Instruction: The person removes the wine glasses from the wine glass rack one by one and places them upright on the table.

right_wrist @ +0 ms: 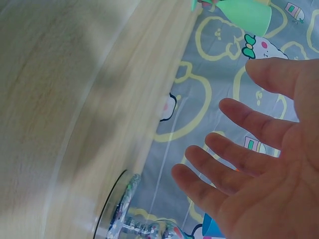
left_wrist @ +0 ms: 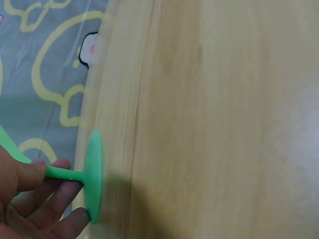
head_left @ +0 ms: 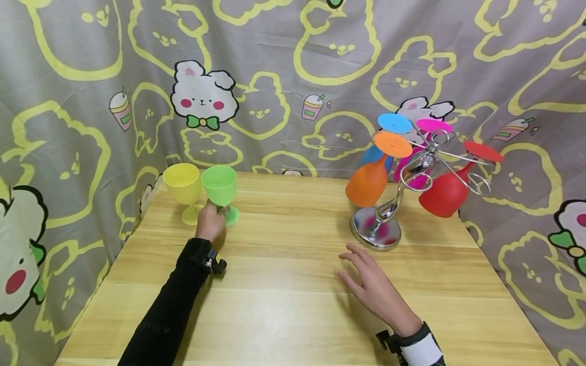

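Note:
In the head view my left hand [head_left: 211,222] pinches the stem of a green goblet [head_left: 220,184], which stands upright at the table's back left. Its thumb and fingers close round the stem just above the round foot [left_wrist: 93,177] in the left wrist view. Beside it on the left is a yellow goblet [head_left: 183,183], also upright. My right hand [head_left: 373,287] hovers over the table with fingers spread, holding nothing. A chrome rack [head_left: 389,206] stands beyond it, with orange [head_left: 368,183], red [head_left: 444,194], blue and magenta goblets hanging upside down.
The rack's round base [head_left: 376,231] sits on the wooden table [head_left: 274,305], and its wire loops [head_left: 478,184] reach out to the right. A patterned curtain [head_left: 274,101] hangs behind the table and along both sides.

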`<state>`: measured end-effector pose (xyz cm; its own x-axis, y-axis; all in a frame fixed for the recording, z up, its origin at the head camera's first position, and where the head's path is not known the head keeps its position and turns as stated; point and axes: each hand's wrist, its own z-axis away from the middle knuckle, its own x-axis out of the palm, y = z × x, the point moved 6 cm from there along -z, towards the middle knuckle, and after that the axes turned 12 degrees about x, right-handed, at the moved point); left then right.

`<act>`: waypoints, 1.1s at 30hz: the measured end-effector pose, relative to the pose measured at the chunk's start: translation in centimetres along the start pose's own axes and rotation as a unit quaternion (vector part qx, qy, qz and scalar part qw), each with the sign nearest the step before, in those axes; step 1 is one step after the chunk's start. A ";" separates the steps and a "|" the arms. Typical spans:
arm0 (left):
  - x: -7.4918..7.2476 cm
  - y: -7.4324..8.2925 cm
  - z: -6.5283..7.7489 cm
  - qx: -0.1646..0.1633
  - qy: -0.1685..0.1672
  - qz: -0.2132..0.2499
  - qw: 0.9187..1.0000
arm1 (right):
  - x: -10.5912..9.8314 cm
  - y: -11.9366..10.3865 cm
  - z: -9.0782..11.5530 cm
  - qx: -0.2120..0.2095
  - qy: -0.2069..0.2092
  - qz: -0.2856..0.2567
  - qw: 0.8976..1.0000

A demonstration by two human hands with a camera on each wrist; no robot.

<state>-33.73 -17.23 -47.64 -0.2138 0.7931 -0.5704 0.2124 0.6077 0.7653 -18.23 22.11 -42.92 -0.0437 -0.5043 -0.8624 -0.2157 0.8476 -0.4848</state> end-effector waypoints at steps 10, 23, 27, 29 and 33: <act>0.0 -0.3 -0.5 -0.010 0.004 0.002 1.000 | -0.1 0.1 0.2 -0.003 0.005 -0.001 1.000; -1.0 -0.8 0.5 -0.059 -0.022 0.050 0.997 | -0.4 -0.1 0.2 -0.001 0.006 0.003 1.000; -1.6 0.1 1.9 -0.063 -0.044 0.069 0.995 | -0.4 -0.2 0.2 -0.001 0.007 0.001 1.000; -1.8 0.7 2.9 -0.065 -0.053 0.070 0.994 | -0.3 -0.2 0.2 0.000 0.007 -0.001 1.000; -1.5 2.2 5.2 -0.071 -0.066 0.064 0.993 | -0.2 -0.3 0.2 0.002 0.006 -0.003 1.000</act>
<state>-28.00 -16.87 -46.62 -0.0646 0.8676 -0.4931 0.0904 0.4971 0.8629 -17.97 22.02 -42.64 -0.0543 -0.5114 -0.8576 -0.2126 0.8451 -0.4905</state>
